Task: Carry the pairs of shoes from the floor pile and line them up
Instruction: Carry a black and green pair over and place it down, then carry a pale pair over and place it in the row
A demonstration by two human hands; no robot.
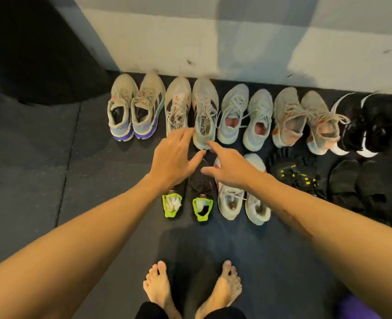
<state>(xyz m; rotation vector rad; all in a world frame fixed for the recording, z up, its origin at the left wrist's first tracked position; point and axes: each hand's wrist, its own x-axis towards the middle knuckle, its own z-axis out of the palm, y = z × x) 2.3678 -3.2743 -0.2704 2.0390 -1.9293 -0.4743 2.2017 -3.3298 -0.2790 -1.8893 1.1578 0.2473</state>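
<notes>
Back row: five pairs of shoes [190, 111] lined against the wall [213, 42].
Left hand [174, 157]: fingers spread, holding nothing.
Right hand [232, 166]: fingers loose, holding nothing.
Front row: four more pairs [243, 199] on the floor [52, 180].

A home gym or exercise room, by its signs: dark speckled rubber floor tiles [52, 157] with visible seams, a plain painted wall [190, 47], sports shoes [190, 111] ranked in two rows along it, and bare feet [190, 288] on the matting.
</notes>
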